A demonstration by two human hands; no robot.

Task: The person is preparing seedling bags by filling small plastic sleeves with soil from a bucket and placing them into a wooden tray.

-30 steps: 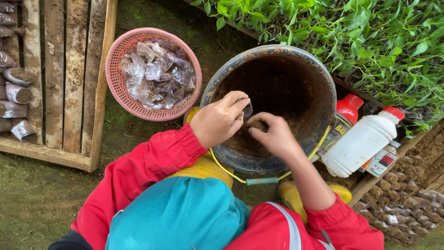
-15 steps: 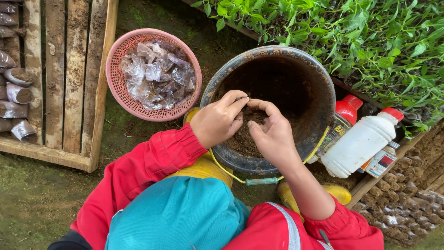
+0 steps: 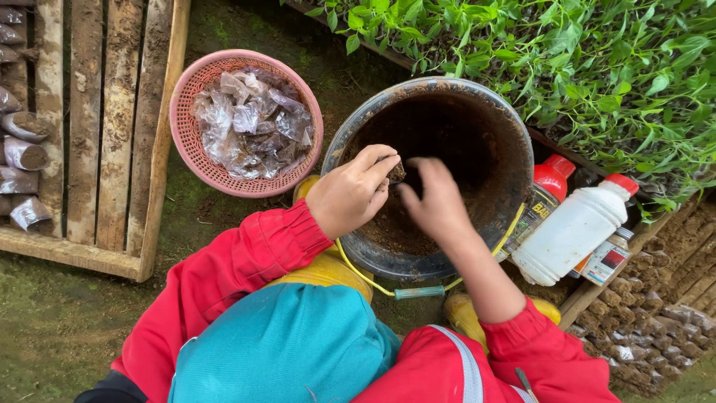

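1. Here, a scene is viewed from above through a head-worn camera, with both hands held over a dark round bucket [image 3: 492, 134] partly filled with brown soil [image 3: 399, 227].
2. The left hand [image 3: 350, 194] is seen at the bucket's nine o'clock rim, its fingers curled together and pinching a small soil-filled bag [image 3: 396, 172] between thumb and fingertips.
3. The right hand [image 3: 438, 203] is held just beside it, toward three o'clock, inside the bucket's mouth; its fingers are loosely spread and slightly blurred, and whether anything is gripped cannot be told.
4. Red sleeves [image 3: 246, 261] are worn on both arms, and a teal garment [image 3: 287, 347] is seen at six o'clock.
5. A pink mesh basket [image 3: 186, 142] holding crumpled clear plastic bags [image 3: 250, 123] is placed at ten o'clock of the bucket, just beside it.
6. A wooden pallet [image 3: 112, 127] is laid at nine o'clock, with filled soil bags [image 3: 26, 153] at its far left edge.
7. A white bottle with a red cap [image 3: 574, 227] is laid at three o'clock, touching the bucket's neighbouring bottle [image 3: 541, 198].
8. Green seedlings [image 3: 567, 60] are massed at one o'clock.
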